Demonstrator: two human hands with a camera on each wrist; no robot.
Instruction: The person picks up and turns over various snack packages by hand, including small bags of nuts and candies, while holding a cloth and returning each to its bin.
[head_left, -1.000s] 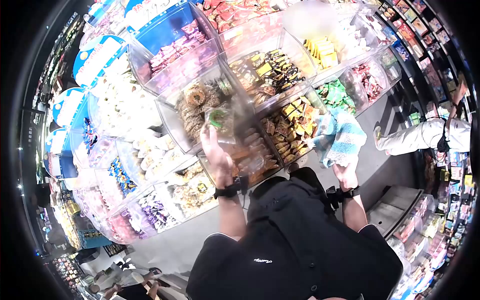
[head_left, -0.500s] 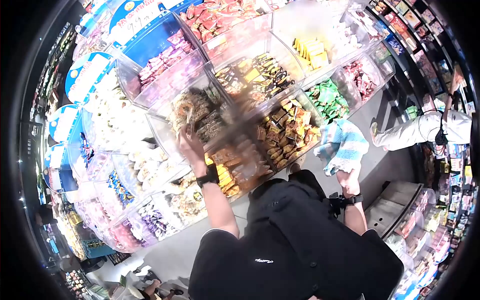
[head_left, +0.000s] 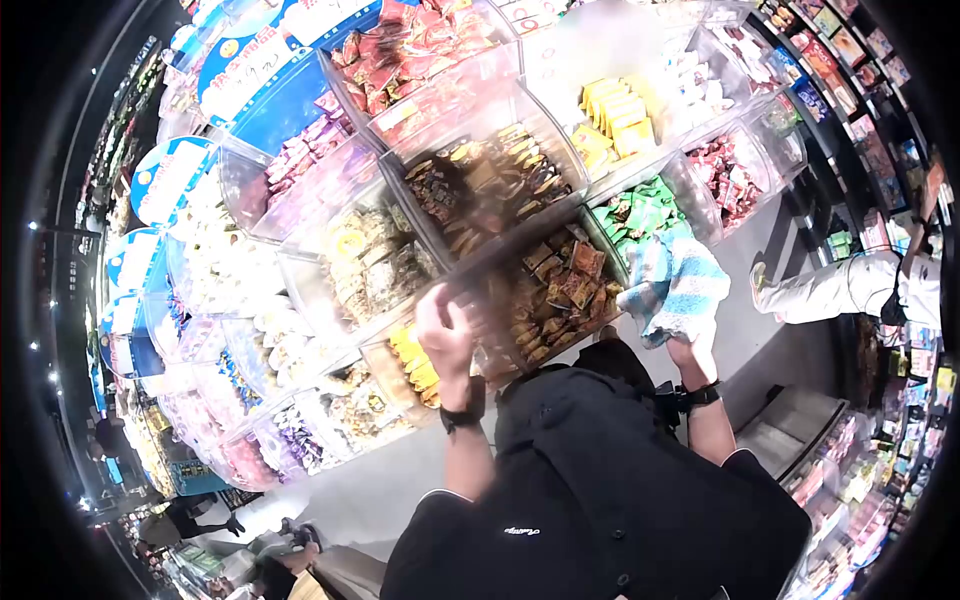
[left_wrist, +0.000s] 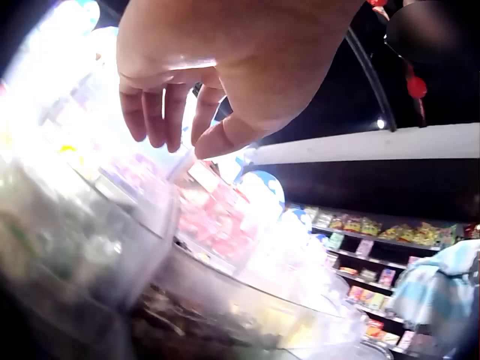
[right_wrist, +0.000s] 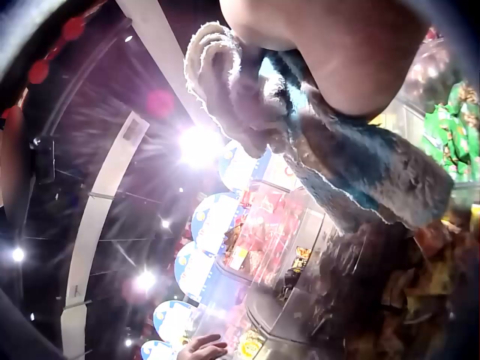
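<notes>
In the head view the left hand point(head_left: 447, 330) hovers over the front row of bins, near yellow packets point(head_left: 413, 362) and a bin of clear-wrapped snacks point(head_left: 375, 265). Its fingers hang bent and apart with nothing between them, as the left wrist view shows of the hand point(left_wrist: 225, 75). The right hand point(head_left: 692, 362) grips a blue and white cloth point(head_left: 680, 285) beside green packets point(head_left: 640, 212). The right wrist view shows the cloth point(right_wrist: 367, 161) bunched under the hand point(right_wrist: 330, 45); its fingers are largely hidden.
Clear-walled bins of red packets point(head_left: 410, 55), yellow packets point(head_left: 617, 115) and dark brown packets point(head_left: 565, 290) spread ahead. A person in pale trousers point(head_left: 835, 285) stands at the right by stocked shelves. A grey box point(head_left: 790, 425) lies at lower right.
The left hand has moved right and back toward the body, away from the clear-wrapped snacks. The head view has shifted over the bins. The right hand still grips the cloth.
</notes>
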